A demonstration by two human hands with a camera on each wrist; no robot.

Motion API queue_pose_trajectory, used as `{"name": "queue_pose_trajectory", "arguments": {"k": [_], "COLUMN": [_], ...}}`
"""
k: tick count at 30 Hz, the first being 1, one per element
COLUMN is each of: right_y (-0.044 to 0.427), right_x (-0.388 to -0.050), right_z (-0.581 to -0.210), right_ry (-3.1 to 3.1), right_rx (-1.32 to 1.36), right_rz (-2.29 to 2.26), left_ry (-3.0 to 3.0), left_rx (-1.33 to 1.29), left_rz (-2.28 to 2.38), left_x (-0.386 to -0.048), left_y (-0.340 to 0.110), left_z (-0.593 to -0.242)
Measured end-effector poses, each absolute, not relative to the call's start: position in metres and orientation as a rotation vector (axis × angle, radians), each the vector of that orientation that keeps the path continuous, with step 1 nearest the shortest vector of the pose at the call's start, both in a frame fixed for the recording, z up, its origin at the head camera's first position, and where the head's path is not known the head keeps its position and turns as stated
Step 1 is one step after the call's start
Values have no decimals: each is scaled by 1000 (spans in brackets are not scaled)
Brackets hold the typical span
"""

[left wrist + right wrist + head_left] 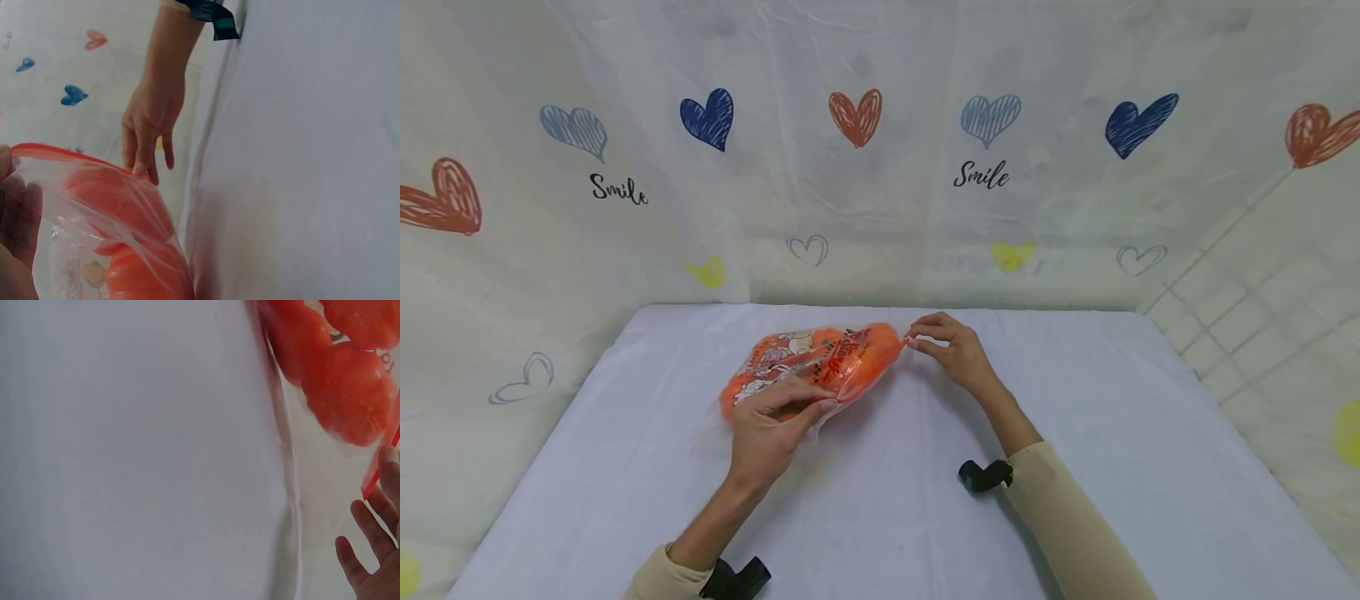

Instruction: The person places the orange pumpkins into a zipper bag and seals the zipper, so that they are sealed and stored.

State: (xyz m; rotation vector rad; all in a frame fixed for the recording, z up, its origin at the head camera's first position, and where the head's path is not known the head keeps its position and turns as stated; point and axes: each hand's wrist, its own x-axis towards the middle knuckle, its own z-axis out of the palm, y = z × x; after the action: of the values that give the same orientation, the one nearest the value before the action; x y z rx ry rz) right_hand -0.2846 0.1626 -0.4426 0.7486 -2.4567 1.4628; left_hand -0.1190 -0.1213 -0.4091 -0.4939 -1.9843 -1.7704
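Note:
A clear printed zip bag (797, 354) filled with rounded orange objects (350, 394) is held at the middle of the table's far half. Ribs show on one of the objects in the left wrist view; their exact kind is unclear. Along the bag's opening side runs a red zip strip (69, 152). My left hand (767, 437) pinches the near end of that strip between thumb and fingers. At the other end of the strip, my right hand (958, 354) pinches the corner, its remaining fingers spread in the right wrist view.
A white cloth covers the table (880, 517). Behind it hangs a pale curtain (895, 208) printed with hearts and the word "Smile". Black camera mounts sit at both wrists, the right one (985, 477) just above the cloth.

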Motion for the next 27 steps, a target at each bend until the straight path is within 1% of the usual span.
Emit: {"name": "queue_pose_trajectory", "arguments": {"k": [10, 27], "right_y": [166, 174], "right_x": [-290, -299], "right_z": [-441, -440], "right_ry": [-2478, -2571], "right_rx": [725, 598], "right_rz": [1387, 1386], "left_ry": [-1981, -1996], "left_rx": [-523, -521], "left_rz": [-1749, -1757], "left_x": [-120, -119], "left_y": [-119, -116], "left_z": [-411, -412]}}
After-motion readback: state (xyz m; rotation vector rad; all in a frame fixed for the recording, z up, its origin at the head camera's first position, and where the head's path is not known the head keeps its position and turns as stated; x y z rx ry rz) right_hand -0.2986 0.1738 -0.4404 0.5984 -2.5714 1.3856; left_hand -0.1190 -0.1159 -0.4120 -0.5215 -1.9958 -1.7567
